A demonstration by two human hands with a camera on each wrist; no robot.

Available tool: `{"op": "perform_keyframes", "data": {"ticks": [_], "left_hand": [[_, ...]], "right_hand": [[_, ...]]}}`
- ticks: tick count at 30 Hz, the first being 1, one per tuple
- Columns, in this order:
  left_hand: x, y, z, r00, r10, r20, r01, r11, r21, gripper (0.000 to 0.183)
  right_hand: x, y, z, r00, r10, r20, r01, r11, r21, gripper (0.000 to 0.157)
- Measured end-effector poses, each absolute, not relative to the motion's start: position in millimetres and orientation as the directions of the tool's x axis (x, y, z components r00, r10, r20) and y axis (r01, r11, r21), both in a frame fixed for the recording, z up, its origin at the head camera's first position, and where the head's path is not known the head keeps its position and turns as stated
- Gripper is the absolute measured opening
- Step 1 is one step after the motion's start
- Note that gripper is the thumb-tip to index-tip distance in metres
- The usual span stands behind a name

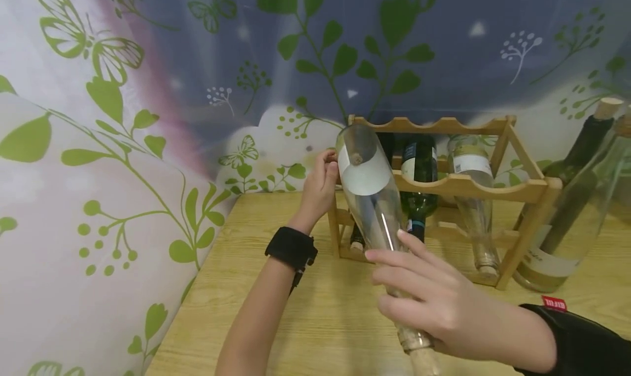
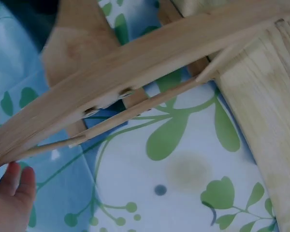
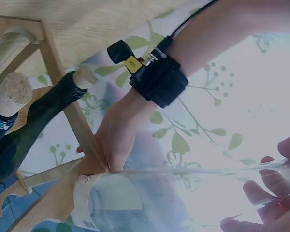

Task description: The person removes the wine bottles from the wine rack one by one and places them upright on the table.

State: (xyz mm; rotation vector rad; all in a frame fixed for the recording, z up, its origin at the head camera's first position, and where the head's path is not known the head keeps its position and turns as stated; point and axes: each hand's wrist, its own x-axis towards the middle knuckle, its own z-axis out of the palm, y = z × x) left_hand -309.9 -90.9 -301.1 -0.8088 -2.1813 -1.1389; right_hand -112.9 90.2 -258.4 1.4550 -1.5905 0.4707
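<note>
My right hand (image 1: 439,305) holds a clear glass bottle (image 1: 365,178) round its neck, the corked end pointing down toward me. The bottle's white-labelled base tilts up over the left end of the wooden wine rack (image 1: 458,186). Whether the base touches the rail I cannot tell. At that same end my left hand (image 1: 319,189) grips the rack's upper corner, its fingers (image 2: 26,183) by the wood in the left wrist view. A green bottle (image 1: 418,203) and a corked clear bottle (image 1: 475,211) lie neck-down in the rack.
To the right of the rack stand a clear bottle (image 1: 547,263) and a corked dark green bottle (image 1: 584,146). A cork (image 1: 357,247) shows low in the rack's left side. Patterned cloth (image 1: 148,162) hangs behind and left of the wooden table (image 1: 276,343).
</note>
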Motion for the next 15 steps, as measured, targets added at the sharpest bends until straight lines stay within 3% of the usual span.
{"op": "perform_keyframes", "data": {"ticks": [1,3,5,7,10,12,15], "left_hand": [[-308,-91,-301,-0.653,0.271,0.707,0.734,0.458,0.502,0.071],[-302,-92,-302,-0.548,0.303,0.780,0.801,0.458,0.386,0.057],[-292,-89,-303,-0.368,0.344,0.864,0.866,0.464,0.185,0.056],[-281,-84,-301,-0.151,0.390,0.908,0.875,0.480,-0.061,0.067],[-263,-74,-291,0.106,0.454,0.885,0.829,0.450,-0.330,0.085],[-252,-66,-284,0.217,0.477,0.852,0.788,0.429,-0.441,0.096],[-238,-59,-276,0.339,0.471,0.815,0.755,0.380,-0.534,0.103]], "right_hand": [[-111,93,-259,0.098,-0.576,0.812,-0.939,0.216,0.266,0.031],[-109,99,-260,0.087,-0.565,0.820,-0.956,0.186,0.229,0.029],[-119,114,-287,0.084,-0.566,0.820,-0.971,0.138,0.195,0.021],[-119,121,-291,0.098,-0.566,0.819,-0.976,0.106,0.190,0.016],[-117,125,-293,0.149,-0.559,0.815,-0.974,0.058,0.218,0.016],[-103,118,-270,0.190,-0.548,0.814,-0.967,0.041,0.253,0.022],[-98,120,-272,0.235,-0.556,0.797,-0.959,0.001,0.284,0.019]]}}
